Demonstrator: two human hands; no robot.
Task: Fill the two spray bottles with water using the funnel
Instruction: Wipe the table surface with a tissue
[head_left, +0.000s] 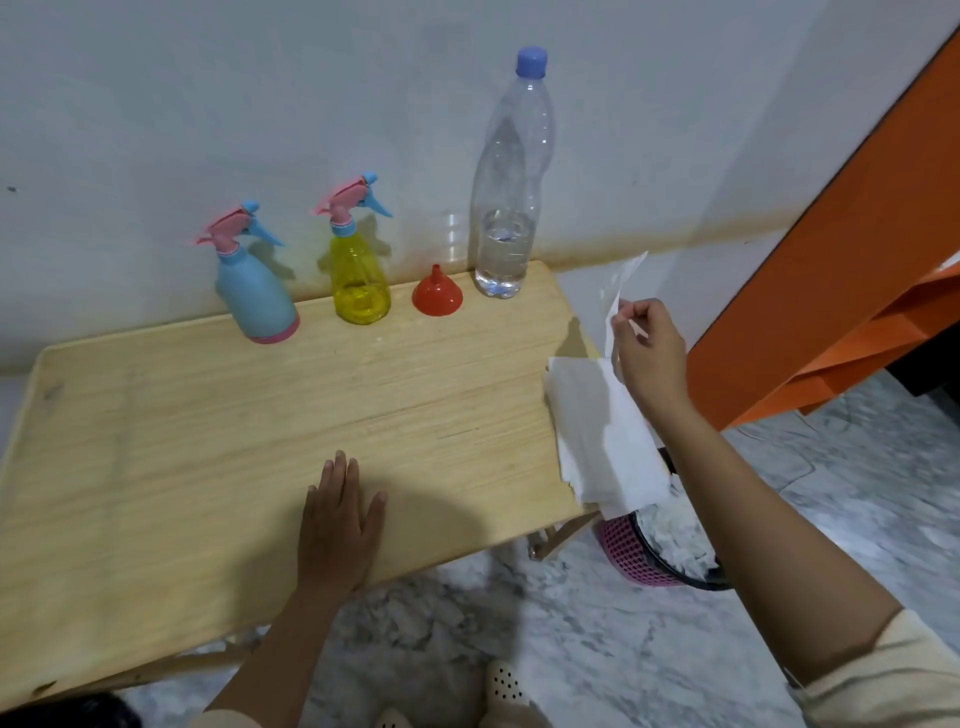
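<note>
Left hand lies flat on the counter, holding nothing. Right hand pinches a tissue at the right edge, above the bin. Far row, left to right, all upright: blue sprayer, yellow sprayer, funnel spout-up, water bottle. Right hand is nearer the funnel but busy; the left looks freer to reach.

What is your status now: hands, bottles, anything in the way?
Left hand flat on table. Right hand pinches paper towel at table's right edge. Blue spray bottle, yellow spray bottle: heads on; funnel upside down. Nothing blocks them.
</note>
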